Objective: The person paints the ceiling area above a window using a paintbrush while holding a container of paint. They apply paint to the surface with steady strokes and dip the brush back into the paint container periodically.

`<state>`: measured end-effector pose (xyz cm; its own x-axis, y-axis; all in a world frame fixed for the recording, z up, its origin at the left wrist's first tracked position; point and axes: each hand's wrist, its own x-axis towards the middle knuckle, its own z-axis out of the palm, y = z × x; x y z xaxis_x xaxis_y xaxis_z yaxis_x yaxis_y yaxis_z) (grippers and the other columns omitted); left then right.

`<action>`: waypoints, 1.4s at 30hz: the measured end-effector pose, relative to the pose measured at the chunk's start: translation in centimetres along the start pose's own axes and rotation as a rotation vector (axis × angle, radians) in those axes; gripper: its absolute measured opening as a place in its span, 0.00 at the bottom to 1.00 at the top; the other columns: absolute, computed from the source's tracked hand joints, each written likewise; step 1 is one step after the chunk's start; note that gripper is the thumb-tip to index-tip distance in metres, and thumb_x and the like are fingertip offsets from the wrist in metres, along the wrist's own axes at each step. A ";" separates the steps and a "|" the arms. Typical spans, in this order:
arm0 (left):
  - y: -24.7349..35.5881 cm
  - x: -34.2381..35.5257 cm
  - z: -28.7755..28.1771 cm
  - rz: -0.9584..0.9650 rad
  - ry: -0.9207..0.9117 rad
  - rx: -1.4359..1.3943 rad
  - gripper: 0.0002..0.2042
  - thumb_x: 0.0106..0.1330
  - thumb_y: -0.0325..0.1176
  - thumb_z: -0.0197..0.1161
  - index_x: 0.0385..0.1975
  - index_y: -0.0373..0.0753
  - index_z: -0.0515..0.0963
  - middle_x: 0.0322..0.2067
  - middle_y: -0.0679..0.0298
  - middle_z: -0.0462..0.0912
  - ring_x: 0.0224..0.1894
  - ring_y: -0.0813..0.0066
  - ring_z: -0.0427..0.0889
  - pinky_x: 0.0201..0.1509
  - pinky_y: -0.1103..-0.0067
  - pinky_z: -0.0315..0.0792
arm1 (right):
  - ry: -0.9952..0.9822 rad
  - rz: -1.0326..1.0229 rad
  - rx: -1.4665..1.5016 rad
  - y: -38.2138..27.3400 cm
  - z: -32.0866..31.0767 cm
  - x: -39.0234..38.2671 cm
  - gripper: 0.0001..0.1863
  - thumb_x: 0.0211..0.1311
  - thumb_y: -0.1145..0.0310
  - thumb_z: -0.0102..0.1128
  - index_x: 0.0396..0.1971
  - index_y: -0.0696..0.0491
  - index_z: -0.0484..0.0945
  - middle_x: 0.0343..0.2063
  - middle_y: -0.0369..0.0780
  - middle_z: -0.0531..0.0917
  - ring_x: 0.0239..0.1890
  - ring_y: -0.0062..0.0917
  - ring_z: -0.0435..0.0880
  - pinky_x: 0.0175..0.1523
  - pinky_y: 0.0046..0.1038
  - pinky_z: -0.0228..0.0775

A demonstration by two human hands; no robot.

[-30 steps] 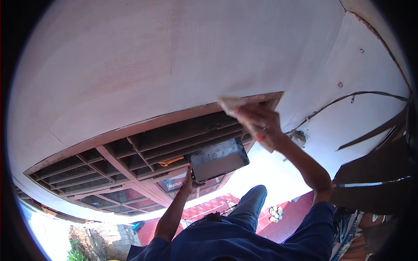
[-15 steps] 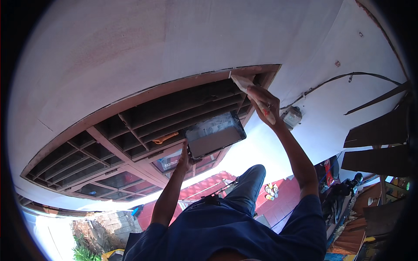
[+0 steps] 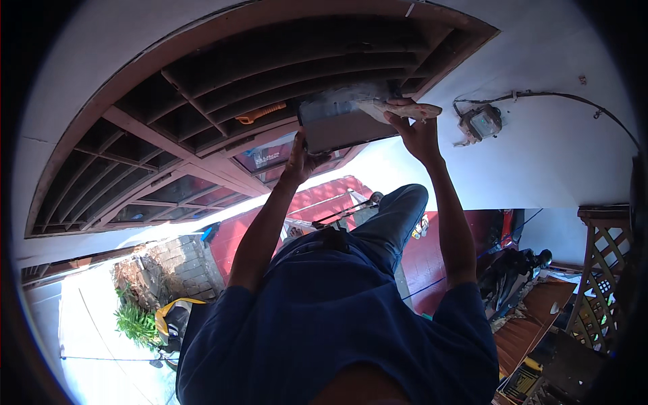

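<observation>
My left hand (image 3: 299,162) grips the near left edge of a dark rectangular paint tray (image 3: 320,111), holding it up below the slatted window. Brownish-pink paint lies in its nearer part, and grey smears mark the farther part. In my right hand (image 3: 418,135) is a wide, pale paintbrush (image 3: 375,110), its handle pinched between thumb and fingers. The bristle end is over the right part of the tray; whether it touches the paint I cannot tell. Above is a brownish-pink wooden window frame (image 3: 138,129) with dark slats.
An orange-handled tool (image 3: 260,113) lies on the frame's ledge left of the tray. A meter box (image 3: 484,125) with a cable is on the white wall at right. Below are ladder-like bars (image 3: 341,204), a red floor (image 3: 239,236) and a motorcycle (image 3: 520,273).
My right hand has brought the brush down from the frame's upper right corner to the tray. The view has tilted, so the window sits higher. My left hand keeps hold of the tray.
</observation>
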<state>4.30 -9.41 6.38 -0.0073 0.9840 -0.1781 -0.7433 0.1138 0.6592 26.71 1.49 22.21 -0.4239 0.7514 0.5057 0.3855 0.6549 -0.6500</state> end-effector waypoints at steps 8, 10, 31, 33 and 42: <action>-1.0 0.6 -0.1 0.009 0.017 -0.121 0.37 0.58 0.64 0.54 0.59 0.42 0.62 0.51 0.57 0.71 0.49 0.62 0.77 0.48 0.69 0.79 | -0.562 -0.133 -0.363 5.7 6.6 1.9 0.14 0.54 0.63 0.66 0.36 0.57 0.80 0.31 0.44 0.84 0.33 0.34 0.84 0.37 0.28 0.75; -1.0 0.5 -0.1 0.003 0.043 -0.134 0.36 0.58 0.64 0.54 0.59 0.42 0.61 0.52 0.57 0.70 0.50 0.62 0.76 0.48 0.68 0.79 | -0.583 -0.127 -0.370 6.2 7.1 1.8 0.14 0.54 0.63 0.66 0.36 0.57 0.80 0.32 0.44 0.84 0.33 0.33 0.84 0.37 0.28 0.75; 0.2 0.9 -0.8 0.098 0.019 -0.007 0.28 0.62 0.50 0.58 0.55 0.37 0.66 0.47 0.57 0.75 0.49 0.66 0.78 0.48 0.70 0.78 | -0.262 0.046 -0.051 2.2 4.6 -0.7 0.20 0.54 0.58 0.66 0.41 0.56 0.77 0.37 0.46 0.80 0.41 0.38 0.79 0.47 0.37 0.70; -0.5 1.8 -1.4 0.083 0.040 -0.071 0.24 0.60 0.45 0.60 0.52 0.38 0.68 0.45 0.60 0.76 0.47 0.69 0.79 0.46 0.70 0.79 | -0.208 0.062 0.019 0.3 4.2 -0.9 0.18 0.55 0.61 0.66 0.41 0.57 0.77 0.32 0.44 0.82 0.35 0.36 0.82 0.43 0.34 0.73; -0.6 2.0 -2.2 0.114 -0.033 -0.091 0.24 0.64 0.46 0.55 0.54 0.35 0.67 0.47 0.57 0.77 0.45 0.67 0.81 0.47 0.68 0.79 | -0.235 -0.183 -0.303 4.6 5.4 0.7 0.16 0.55 0.60 0.65 0.37 0.57 0.80 0.36 0.44 0.79 0.36 0.34 0.80 0.39 0.31 0.72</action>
<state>3.26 -7.79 4.06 -0.0744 0.9939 -0.0811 -0.7962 -0.0102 0.6050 23.75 4.57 16.56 -0.6697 0.6048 0.4310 0.4951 0.7962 -0.3478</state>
